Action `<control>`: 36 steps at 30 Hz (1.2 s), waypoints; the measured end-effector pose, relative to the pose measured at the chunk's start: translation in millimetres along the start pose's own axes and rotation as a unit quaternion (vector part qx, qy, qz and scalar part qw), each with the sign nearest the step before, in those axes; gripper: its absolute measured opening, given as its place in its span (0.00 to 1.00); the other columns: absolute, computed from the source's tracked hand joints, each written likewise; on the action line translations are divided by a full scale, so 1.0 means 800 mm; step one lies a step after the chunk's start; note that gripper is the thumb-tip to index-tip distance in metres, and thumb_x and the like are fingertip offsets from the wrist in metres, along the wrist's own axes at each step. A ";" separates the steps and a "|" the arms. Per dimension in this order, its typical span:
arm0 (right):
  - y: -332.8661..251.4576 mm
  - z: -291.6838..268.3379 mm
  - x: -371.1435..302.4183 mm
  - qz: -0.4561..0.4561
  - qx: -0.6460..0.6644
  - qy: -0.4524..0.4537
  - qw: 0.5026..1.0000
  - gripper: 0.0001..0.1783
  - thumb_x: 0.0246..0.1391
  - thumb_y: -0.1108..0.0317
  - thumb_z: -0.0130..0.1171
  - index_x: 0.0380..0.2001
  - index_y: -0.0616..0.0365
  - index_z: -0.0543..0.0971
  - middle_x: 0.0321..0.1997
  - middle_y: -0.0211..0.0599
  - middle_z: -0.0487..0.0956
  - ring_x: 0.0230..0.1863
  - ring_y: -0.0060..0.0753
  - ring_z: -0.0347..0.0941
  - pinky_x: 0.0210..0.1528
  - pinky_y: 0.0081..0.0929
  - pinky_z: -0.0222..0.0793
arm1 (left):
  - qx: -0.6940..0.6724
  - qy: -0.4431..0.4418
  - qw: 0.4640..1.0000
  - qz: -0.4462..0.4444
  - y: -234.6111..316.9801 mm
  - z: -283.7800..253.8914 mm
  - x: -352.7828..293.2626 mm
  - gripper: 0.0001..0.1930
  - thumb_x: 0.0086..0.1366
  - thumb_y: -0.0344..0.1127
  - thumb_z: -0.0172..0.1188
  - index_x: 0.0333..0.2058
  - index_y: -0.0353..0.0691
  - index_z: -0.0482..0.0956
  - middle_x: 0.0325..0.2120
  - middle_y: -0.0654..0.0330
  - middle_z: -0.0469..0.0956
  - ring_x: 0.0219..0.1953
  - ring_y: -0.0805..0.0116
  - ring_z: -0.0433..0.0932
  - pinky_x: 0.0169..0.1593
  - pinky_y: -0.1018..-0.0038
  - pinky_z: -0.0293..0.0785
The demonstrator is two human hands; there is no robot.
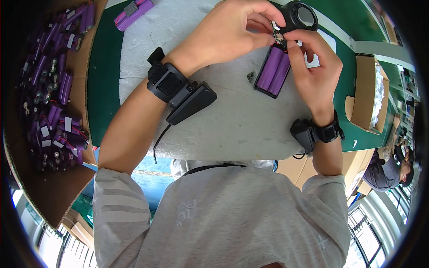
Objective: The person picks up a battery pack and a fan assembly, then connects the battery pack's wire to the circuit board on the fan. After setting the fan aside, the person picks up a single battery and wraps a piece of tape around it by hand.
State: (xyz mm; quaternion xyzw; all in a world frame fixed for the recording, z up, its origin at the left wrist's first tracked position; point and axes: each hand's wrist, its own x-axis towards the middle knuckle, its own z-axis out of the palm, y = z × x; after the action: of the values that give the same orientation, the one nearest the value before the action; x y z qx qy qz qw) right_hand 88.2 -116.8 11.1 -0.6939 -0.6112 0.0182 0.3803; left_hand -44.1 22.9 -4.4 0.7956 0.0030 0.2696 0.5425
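A purple battery pack (273, 71) in a black holder is held over the grey foam pad (232, 120), near its far right part. The left hand (228, 33) is closed in a pinch at the pack's top end, thumb and fingers on a small metal tab or wire end there. The right hand (313, 67) is closed around the pack's right side, thumb pressed near the same top end. A round black housing (300, 17) with a pale lens-like face sits touching the pack's top, just above the fingers; whether it is already joined to the pack cannot be told.

Judged progress: pack and housing are brought together and the connection at the top end is being worked; it looks unfinished, since both hands are occupied there. A small dark part (251, 77) lies loose on the pad just left of the pack, apparently unused.

A large cardboard box (49, 187) at left is filled with many purple packs (53, 98) bearing small white square labels and red wires. One more purple pack (133, 12) lies at the top, beyond the pad. An open brown carton (364, 89) with white contents stands at right on the green bench (103, 80). A white sheet (330, 42) is partly seen behind the right hand. Black wrist units are strapped on both forearms. Another person (389, 169) sits at lower right.
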 end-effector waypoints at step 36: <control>0.010 0.002 0.006 -0.068 -0.015 0.010 0.998 0.12 0.43 0.78 0.65 0.35 0.57 0.81 0.37 0.32 0.81 0.27 0.25 0.75 0.25 0.17 0.69 | -0.117 0.004 0.980 -0.164 0.001 0.000 0.000 0.10 0.55 0.20 0.58 0.37 0.33 0.70 0.29 0.61 0.73 0.36 0.72 0.76 0.39 0.77 0.73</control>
State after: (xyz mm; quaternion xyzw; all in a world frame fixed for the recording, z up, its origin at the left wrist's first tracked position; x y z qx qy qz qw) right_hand 95.1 -111.5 7.8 -0.6566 -0.6531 -0.0235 0.3767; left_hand -44.1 22.6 -3.7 0.7141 0.1037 0.1791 0.6687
